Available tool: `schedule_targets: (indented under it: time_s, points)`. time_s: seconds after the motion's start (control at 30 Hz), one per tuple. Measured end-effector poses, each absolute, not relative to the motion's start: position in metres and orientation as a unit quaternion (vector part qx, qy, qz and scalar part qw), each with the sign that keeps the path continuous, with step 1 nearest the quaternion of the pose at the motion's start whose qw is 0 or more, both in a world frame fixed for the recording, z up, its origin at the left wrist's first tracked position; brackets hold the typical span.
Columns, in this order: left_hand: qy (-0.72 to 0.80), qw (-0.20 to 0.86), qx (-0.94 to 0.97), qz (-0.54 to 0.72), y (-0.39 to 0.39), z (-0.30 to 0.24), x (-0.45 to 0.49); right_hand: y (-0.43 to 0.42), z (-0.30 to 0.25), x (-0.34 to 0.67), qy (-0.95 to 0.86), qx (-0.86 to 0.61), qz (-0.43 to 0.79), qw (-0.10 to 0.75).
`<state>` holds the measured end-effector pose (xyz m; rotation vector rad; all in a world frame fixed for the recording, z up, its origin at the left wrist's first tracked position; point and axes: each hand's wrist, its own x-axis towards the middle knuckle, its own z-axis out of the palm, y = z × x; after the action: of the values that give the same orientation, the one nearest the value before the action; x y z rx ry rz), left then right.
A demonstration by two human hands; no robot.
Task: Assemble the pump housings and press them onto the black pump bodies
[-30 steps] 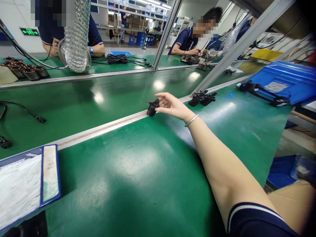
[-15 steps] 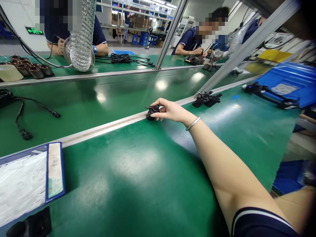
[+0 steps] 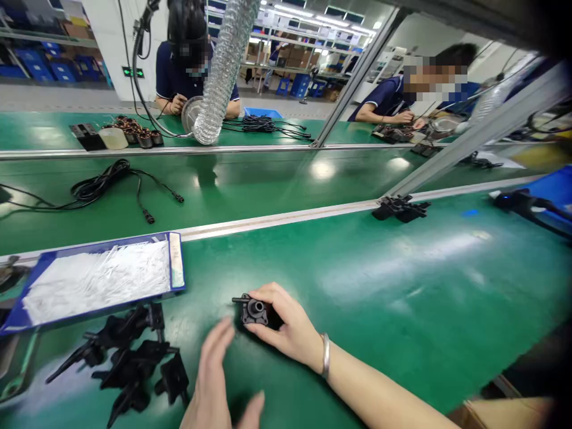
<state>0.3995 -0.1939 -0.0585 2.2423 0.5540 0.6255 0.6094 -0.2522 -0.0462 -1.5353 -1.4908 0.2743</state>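
Between thumb and fingers, my right hand [image 3: 283, 325] grips a small black plastic housing [image 3: 254, 310] with a round raised port on top and a thin stem pointing left. It is held low over the green bench. Just left of it, my left hand [image 3: 217, 369] has its fingers stretched out and thumb apart, holding nothing. A gap remains between its fingertips and the housing. Beyond my left hand lies a loose pile of black plastic parts [image 3: 134, 363], some with long thin arms.
A blue tray [image 3: 181, 262] of white strips stands at the left. Black parts [image 3: 400, 208] sit by the metal rail [image 3: 268, 221]. A coiled black cable [image 3: 100, 182] lies beyond it. Two co-workers [image 3: 163, 83] [image 3: 379, 98] sit across the bench, near a silver duct [image 3: 223, 77].
My right hand has brought the black housing from the rail back toward me. My left hand has come into view beside it. The view has swung left, showing the pile of black parts.
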Motion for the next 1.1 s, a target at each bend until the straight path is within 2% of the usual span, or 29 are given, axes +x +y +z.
schedule_targets:
  time_s: [0.1, 0.27, 0.4, 0.73, 1.1]
  points:
    - [0.271, 0.399, 0.835, 0.264, -0.189, -0.058, 0.429, -0.255, -0.044, 0.607, -0.655, -0.590, 0.093, 0.462]
    - [0.276, 0.562, 0.734, 0.262, -0.182, -0.054, 0.458, -0.257, -0.038, 0.616, -0.670, -0.581, 0.050, 0.460]
    - [0.278, 0.607, 0.697, 0.261, -0.180, -0.054, 0.461, -0.257, -0.032, 0.615, -0.677, -0.569, 0.057, 0.464]
    - [0.262, 0.603, 0.709, 0.255, -0.181, -0.054, 0.462, -0.258, -0.027, 0.604, -0.599, -0.615, 0.060, 0.508]
    - [0.267, 0.609, 0.709, 0.235, -0.181, -0.054, 0.461, -0.260, -0.023, 0.605, -0.625, -0.606, 0.105, 0.481]
